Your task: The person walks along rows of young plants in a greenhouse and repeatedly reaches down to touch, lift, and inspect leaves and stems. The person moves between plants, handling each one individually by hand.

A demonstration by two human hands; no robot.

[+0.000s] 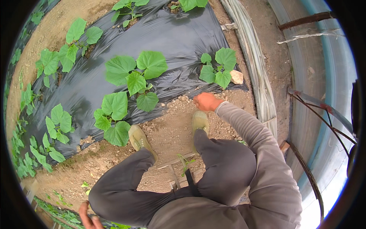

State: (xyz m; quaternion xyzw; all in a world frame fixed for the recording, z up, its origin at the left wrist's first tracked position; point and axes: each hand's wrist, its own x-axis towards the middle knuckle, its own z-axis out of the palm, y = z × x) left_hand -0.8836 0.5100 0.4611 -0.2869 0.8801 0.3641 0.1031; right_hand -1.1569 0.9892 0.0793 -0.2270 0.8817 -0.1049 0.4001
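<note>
My right hand (pixel 206 101) is low over the soil at the edge of the black plastic mulch film (pixel 183 37), its fingers curled inward. Whether it pinches anything is hidden. Small clods (pixel 183 100) lie just left of it. Beyond it grows a young cucumber-like plant (pixel 223 67) through the film, with a pale stone (pixel 236 77) beside its leaves. Larger broad-leaved seedlings (pixel 137 77) stand farther left. Next to my left knee, at the bottom left, my left hand (pixel 89 217) shows partly, fingers apart and nothing seen in them.
My canvas shoes (pixel 140 138) rest on bare soil (pixel 168 140) near the film's edge. Thin wooden slats (pixel 174 174) lie between my legs. A gathered roll of plastic sheeting (pixel 257 65) runs along the right, before a translucent film wall (pixel 308 71) with rusty metal bars (pixel 307 20).
</note>
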